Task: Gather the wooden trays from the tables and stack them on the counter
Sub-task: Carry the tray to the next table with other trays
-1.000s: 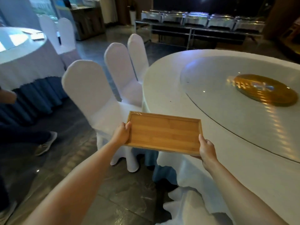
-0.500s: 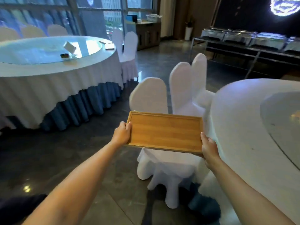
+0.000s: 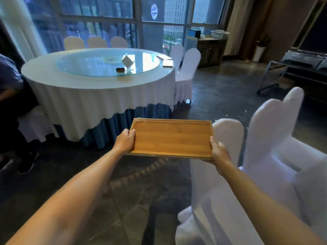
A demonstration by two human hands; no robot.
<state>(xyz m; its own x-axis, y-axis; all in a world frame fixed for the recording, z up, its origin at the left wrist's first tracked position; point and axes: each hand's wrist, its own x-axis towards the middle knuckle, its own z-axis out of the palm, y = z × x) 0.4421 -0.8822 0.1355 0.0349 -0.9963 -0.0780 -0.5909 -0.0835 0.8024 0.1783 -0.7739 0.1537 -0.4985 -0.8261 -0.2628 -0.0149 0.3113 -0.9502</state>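
Flat rectangular bamboo tray [image 3: 172, 137] held level, left hand [image 3: 124, 141] and right hand [image 3: 219, 152] clamped on short ends; white-covered chair [image 3: 228, 174] just right of tray, likely snag risk when walking

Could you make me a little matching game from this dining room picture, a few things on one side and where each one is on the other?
Things:
1. wooden tray
2. white napkin holder
3. covered chair
4. dark cabinet

Places:
A. by the window, right of the round table
B. on the glass turntable
C. between the left hand and right hand
D. pushed up to the table's right side

Pairs: 1-C, 2-B, 3-D, 4-A
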